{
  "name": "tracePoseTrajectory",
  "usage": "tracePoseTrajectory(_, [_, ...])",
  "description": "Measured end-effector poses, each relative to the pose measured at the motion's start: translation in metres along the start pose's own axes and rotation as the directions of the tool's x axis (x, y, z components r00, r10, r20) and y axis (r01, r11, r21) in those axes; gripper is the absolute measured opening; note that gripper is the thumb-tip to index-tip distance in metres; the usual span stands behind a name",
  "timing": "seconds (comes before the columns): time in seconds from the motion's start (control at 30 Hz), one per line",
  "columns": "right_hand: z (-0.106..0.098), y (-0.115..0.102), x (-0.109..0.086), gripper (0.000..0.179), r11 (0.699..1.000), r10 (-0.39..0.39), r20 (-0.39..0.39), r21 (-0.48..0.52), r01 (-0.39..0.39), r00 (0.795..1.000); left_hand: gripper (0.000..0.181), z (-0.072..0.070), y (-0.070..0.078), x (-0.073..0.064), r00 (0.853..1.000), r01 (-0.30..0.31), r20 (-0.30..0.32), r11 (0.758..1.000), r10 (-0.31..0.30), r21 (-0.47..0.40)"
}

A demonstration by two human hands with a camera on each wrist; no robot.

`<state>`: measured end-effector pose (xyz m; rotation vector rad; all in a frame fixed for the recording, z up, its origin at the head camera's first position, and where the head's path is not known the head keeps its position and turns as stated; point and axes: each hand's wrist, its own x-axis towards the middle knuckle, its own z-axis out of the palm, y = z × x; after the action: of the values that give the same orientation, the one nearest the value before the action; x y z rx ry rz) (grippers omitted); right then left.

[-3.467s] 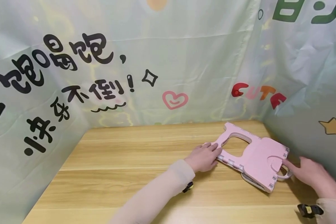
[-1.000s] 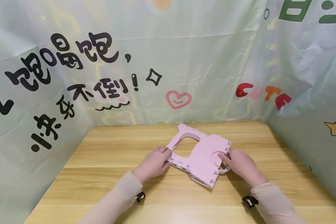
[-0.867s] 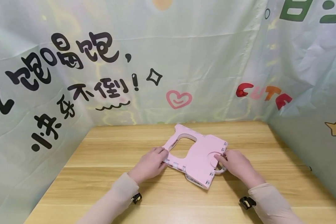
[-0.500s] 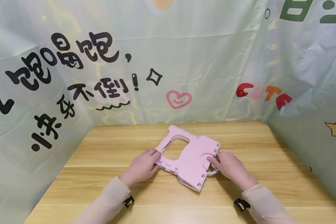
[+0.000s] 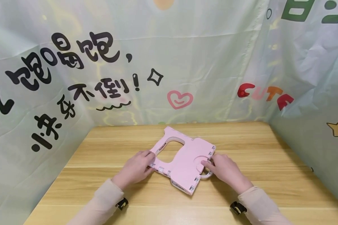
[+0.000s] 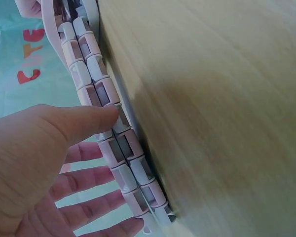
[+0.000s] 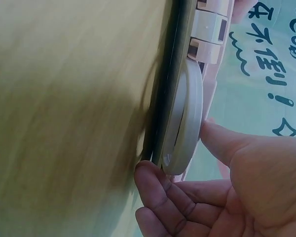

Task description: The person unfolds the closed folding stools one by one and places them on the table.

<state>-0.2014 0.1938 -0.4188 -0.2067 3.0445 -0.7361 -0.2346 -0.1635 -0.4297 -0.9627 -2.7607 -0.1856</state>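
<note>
A pink folding stool (image 5: pixel 186 165), folded flat with a large opening on its left part, lies tilted on the table. My left hand (image 5: pixel 136 168) grips its left corner; in the left wrist view the thumb (image 6: pixel 96 121) presses the hinged edge (image 6: pixel 137 201) and the fingers reach around the other side. On the opposite side my right hand (image 5: pixel 228 172) pinches the edge beside a pale carrying handle (image 5: pixel 207 176). The right wrist view has the thumb on the pink face, curled fingertips (image 7: pixel 150 180) at the underside, and the white handle (image 7: pixel 193 118) between them.
The wooden table (image 5: pixel 115 147) is bounded at the back and both sides by pale green printed cloth (image 5: pixel 208 62). Each wrist carries a small black device, such as the one at the right cuff (image 5: pixel 238 207).
Both hands have carried the folding stool leftwards from the table's right side to its middle. The right thumb now presses its face, and the left fingers have closed around its corner.
</note>
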Motion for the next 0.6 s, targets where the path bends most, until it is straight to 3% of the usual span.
tracePoseTrajectory(0.3, [-0.0027, -0.0039, -0.0010, 0.046, 1.000, -0.008, -0.003, -0.016, 0.008, 1.000, 0.044, -0.0065, 0.0039, 0.0040, 0.998, -0.058, 0.020, 0.998, 0.058, 0.015])
tracePoseTrajectory(0.6, [-0.0020, -0.0023, -0.0006, 0.049, 1.000, -0.011, 0.013, 0.000, 0.011, 1.000, 0.016, -0.0081, 0.0090, 0.0074, 0.984, -0.179, 0.022, 0.984, 0.178, 0.028])
